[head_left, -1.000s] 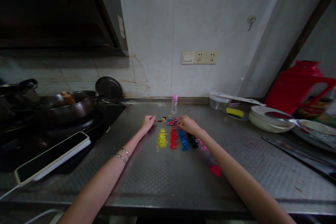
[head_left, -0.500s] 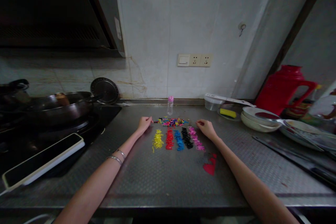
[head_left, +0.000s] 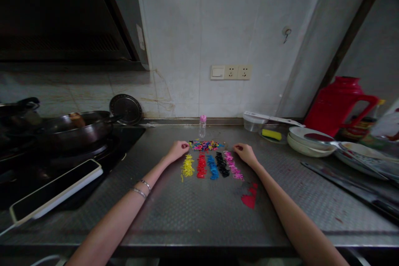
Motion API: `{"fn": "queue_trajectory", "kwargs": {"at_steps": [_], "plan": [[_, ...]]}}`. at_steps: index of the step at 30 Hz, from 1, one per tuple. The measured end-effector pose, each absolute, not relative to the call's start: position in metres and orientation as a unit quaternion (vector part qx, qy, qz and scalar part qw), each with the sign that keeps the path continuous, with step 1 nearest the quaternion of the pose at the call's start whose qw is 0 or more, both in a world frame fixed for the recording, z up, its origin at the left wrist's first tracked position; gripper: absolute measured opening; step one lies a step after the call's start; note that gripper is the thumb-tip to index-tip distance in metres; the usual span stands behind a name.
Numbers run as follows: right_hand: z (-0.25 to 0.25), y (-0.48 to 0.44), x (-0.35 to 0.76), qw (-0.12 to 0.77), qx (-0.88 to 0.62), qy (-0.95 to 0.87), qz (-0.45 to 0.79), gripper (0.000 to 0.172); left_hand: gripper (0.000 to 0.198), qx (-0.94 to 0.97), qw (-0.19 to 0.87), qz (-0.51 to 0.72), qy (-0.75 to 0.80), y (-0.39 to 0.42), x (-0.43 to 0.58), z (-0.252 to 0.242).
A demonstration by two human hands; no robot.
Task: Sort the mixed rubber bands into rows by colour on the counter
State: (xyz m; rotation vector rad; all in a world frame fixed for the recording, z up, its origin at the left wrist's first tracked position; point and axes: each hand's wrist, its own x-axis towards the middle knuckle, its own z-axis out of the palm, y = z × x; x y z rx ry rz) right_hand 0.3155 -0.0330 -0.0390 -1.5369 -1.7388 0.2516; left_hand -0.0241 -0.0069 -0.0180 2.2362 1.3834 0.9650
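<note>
On the steel counter (head_left: 199, 212) lie sorted rows of tiny rubber bands: yellow (head_left: 187, 166), red (head_left: 201, 165), blue (head_left: 212, 166), black (head_left: 222, 163) and pink (head_left: 232, 164). Behind them sits a mixed heap of bands (head_left: 204, 145). My left hand (head_left: 177, 150) rests curled at the heap's left edge, just above the yellow row. My right hand (head_left: 245, 153) lies curled to the right of the pink row, fingertips pinched near the heap's right end. What either hand holds is too small to make out.
A small clear bottle with a pink cap (head_left: 202, 126) stands behind the heap. A red patch (head_left: 249, 199) lies on the counter. A phone (head_left: 52, 193) and pans (head_left: 71, 126) sit on the stove at left. Bowls (head_left: 308, 141), a container (head_left: 255, 121) and a red jug (head_left: 339, 104) stand at right.
My right hand has left the mixed heap and moved right, past the pink row. My left hand has crept right toward the heap. The view has shifted slightly.
</note>
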Motion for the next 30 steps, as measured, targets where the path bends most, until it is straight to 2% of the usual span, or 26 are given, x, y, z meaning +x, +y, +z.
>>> {"fn": "queue_trajectory", "kwargs": {"at_steps": [11, 30], "plan": [[-0.041, -0.029, 0.32, 0.402, -0.612, -0.671, 0.117, 0.027, 0.022, 0.837, 0.096, 0.242, 0.481, -0.009, -0.001, 0.001], [-0.04, -0.031, 0.319, 0.402, -0.619, -0.665, 0.109, 0.027, 0.02, 0.838, 0.121, 0.241, 0.474, 0.003, 0.0, -0.008]]}}
